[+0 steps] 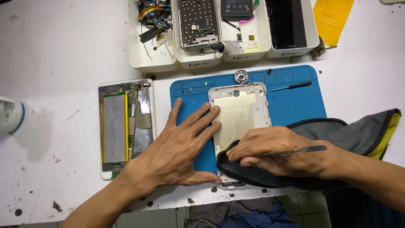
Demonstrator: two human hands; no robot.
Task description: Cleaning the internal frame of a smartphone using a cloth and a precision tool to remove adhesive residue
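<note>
A gold back cover of a tablet [239, 114] lies face up on a blue work mat [295, 103]. My left hand [177, 145] lies flat with fingers spread, its fingertips resting on the cover's left edge. My right hand [278, 152] presses a dark grey cloth [253, 173] against the cover's lower part and also grips a thin metal pry tool [301, 150] that points right. The cover's bottom end is partly hidden under the cloth and hand.
An opened tablet [126, 126] with a silver battery lies left of the mat. Several white trays [198, 59] holding parts line the back edge. A small screwdriver [291, 86] and round metal part [241, 76] lie on the mat. A white bottle [10, 115] stands far left.
</note>
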